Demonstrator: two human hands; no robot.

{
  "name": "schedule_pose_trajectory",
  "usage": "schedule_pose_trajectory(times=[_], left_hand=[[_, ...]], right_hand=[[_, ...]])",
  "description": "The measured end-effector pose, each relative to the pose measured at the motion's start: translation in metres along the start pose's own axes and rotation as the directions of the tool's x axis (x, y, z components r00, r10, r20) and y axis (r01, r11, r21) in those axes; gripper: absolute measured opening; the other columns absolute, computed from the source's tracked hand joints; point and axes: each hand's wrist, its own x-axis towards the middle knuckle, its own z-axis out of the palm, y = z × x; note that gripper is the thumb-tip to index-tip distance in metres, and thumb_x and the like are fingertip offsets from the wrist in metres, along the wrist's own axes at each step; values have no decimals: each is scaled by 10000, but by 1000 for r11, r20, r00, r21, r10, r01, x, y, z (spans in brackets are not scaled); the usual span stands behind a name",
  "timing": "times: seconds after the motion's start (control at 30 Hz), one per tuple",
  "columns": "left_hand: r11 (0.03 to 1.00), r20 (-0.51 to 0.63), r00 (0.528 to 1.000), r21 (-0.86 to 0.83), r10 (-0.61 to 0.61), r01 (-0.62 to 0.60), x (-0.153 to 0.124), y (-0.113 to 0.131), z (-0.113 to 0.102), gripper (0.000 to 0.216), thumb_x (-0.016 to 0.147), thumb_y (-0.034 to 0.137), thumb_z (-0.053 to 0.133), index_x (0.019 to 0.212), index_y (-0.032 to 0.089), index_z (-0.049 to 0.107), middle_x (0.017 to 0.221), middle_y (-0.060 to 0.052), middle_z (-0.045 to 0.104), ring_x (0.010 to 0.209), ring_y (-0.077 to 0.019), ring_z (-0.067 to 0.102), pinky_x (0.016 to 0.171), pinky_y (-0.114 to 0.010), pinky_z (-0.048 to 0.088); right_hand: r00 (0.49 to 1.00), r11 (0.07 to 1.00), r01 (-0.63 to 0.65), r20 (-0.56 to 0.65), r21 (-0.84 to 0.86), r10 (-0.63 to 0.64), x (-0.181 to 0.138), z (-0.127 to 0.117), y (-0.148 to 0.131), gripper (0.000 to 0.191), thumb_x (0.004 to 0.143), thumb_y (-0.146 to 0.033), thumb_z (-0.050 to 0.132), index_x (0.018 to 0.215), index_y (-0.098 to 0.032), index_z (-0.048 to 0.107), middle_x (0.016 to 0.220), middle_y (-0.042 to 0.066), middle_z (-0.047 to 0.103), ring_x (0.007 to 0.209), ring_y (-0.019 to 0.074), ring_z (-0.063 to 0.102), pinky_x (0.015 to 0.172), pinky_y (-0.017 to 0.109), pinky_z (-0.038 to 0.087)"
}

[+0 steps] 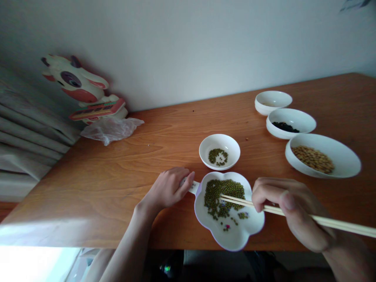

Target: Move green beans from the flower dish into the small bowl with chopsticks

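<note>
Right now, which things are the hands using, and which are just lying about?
In use: chopsticks in the right hand; flower dish, its handle in the left hand; green beans; probably the small bowl behind.

Lying about: cow toy; plastic bag; maybe the untouched tan-bean bowl, dark-filled bowl, farthest bowl.

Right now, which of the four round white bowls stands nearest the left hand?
The bowl of green beans behind the flower-shaped dish. It stands close to the left hand, while the other three bowls form a row at the right.
</note>
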Motion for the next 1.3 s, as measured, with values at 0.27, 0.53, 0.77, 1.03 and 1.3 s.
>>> schedule_pose_trajectory(times=[0.27,0.53,0.77,1.03,1.3], left_hand=[[1000,5,1000,-6,-9,9,0,1,-1,473,1149,444,330,820,196,560,806,-26,653,659,-152,546,660,-323,373],[1000,2,1000,-14,-4,4,0,0,0,474,1148,450,331,818,195,556,802,-25,645,659,-153,545,663,-316,369],[1000,3,1000,-22,0,0,0,0,0,467,1149,444,328,818,193,542,801,-25,630,677,-154,536,680,-317,375],[999,6,1000,-37,13,-13,0,-2,2,442,1146,433,333,829,196,531,814,-24,622,724,-165,551,713,-318,391],[999,3,1000,-33,15,-15,0,-2,3,444,1148,435,332,828,198,529,814,-22,621,724,-163,554,717,-319,393]], right_hand=[[1000,1000,9,6,-5,-9,0,0,2,629,1088,-652,235,807,-218,594,769,48,622,684,196,579,624,345,403],[997,998,61,-52,29,-59,0,2,4,574,1111,-576,291,797,-215,608,752,34,621,671,173,581,626,320,414],[984,994,90,-159,64,-79,-1,-1,2,695,1091,-672,244,762,-220,657,695,32,624,632,177,575,609,333,396],[822,986,166,-552,-4,-140,10,-6,-3,789,1100,-657,162,703,-258,715,680,29,664,667,200,596,615,348,430],[857,995,103,-510,16,-81,10,-7,-2,839,1068,-721,110,672,-240,671,651,34,627,637,194,569,590,336,423]])
